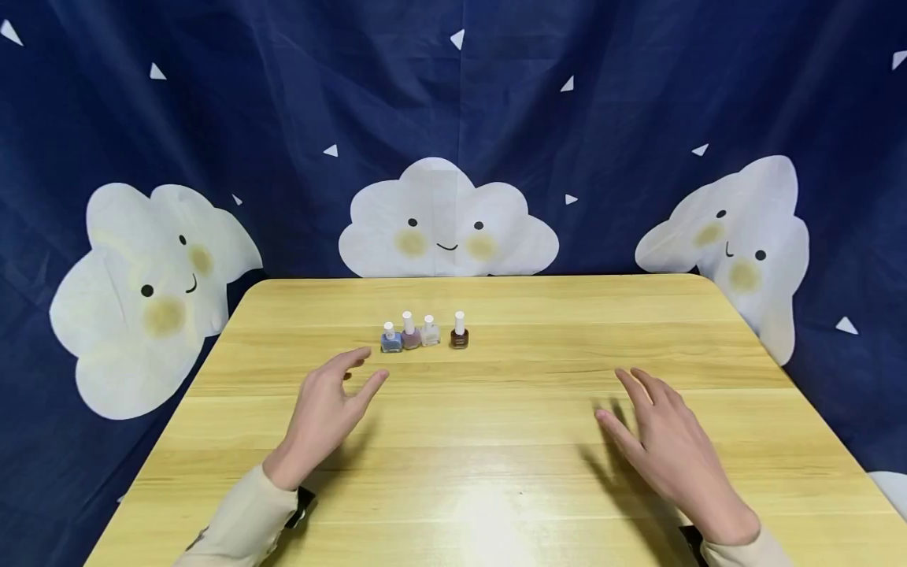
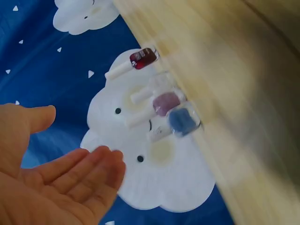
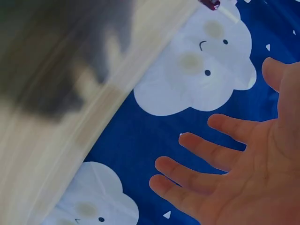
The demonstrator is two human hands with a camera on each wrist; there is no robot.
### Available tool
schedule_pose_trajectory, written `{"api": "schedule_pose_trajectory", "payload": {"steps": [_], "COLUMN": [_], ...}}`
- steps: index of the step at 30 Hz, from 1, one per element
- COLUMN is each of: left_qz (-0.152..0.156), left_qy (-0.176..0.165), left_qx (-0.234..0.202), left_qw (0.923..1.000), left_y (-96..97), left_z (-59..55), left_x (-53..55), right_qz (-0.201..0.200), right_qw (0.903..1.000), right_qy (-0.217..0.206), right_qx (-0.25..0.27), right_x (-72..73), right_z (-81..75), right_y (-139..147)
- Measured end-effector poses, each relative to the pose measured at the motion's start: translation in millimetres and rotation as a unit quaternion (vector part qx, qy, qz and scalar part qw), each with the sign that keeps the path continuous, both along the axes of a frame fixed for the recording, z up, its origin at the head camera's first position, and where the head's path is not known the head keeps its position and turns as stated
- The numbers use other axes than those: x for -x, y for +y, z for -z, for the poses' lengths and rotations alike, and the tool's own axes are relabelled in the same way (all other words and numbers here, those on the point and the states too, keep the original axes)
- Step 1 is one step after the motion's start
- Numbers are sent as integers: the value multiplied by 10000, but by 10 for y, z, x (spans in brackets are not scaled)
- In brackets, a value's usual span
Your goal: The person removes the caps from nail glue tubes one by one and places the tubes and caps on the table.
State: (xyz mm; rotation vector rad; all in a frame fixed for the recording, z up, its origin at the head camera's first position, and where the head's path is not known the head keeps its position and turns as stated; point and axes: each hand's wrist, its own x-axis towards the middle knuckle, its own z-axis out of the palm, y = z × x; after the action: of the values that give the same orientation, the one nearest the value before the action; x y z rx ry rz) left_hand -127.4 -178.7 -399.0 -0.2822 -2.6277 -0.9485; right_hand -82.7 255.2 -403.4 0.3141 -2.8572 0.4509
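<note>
Four nail polish bottles (image 1: 429, 334) stand upright on the surface (image 1: 524, 417). Your left hand (image 1: 322, 411), near them, and right hand (image 1: 671, 449), well apart, are empty, fingers relaxed. Judged pre-grasp; next move calls for careful pinching.

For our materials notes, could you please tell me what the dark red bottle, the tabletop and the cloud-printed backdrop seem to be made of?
Dark red bottle: probably glossy glass, with a clear edge around the colour; hard plastic possible.
Tabletop: wood or laminate, smooth and slightly shiny, from its grain and glare.
Backdrop: likely fabric, fairly matte, given soft folds.
</note>
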Motion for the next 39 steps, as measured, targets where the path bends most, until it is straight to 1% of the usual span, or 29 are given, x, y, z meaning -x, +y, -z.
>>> {"api": "schedule_pose_trajectory", "payload": {"steps": [4, 6, 10, 14, 19, 23, 26, 30, 33, 39], "left_qz": [316, 407, 439, 393, 388, 382, 370, 418, 438, 418], "left_qy": [-106, -219, -532, -741, -823, -1005, -1327, -1713, -1801, -2025], "left_qx": [-512, -799, -1303, -1590, -1699, -1850, -2040, -2189, -2153, -1924], "left_qw": [9981, 9957, 9891, 9837, 9812, 9768, 9692, 9597, 9588, 9593], "left_y": [82, 135, 268, 399, 546, 668, 749, 834, 883, 939], "left_z": [40, 61, 121, 178, 229, 300, 352, 389, 398, 404], "left_x": [153, 218, 346, 471, 597, 700, 749, 774, 798, 860], "right_qz": [-95, -131, -160, -175, -261, -323, -343, -377, -397, -414], "right_qw": [9999, 9999, 9999, 9998, 9997, 9995, 9994, 9993, 9992, 9991], "right_qy": [86, 68, 19, -66, -23, 40, 18, -13, 2, 1], "right_qx": [69, 77, 62, 26, -16, 20, 50, 51, 42, 30], "right_x": [28, 41, 59, 64, 85, 96, 93, 91, 92, 81], "right_z": [-31, -39, -43, -34, -15, -1, 12, 22, 23, 19], "right_y": [-71, -103, -152, -184, -231, -275, -302, -326, -337, -344]}}
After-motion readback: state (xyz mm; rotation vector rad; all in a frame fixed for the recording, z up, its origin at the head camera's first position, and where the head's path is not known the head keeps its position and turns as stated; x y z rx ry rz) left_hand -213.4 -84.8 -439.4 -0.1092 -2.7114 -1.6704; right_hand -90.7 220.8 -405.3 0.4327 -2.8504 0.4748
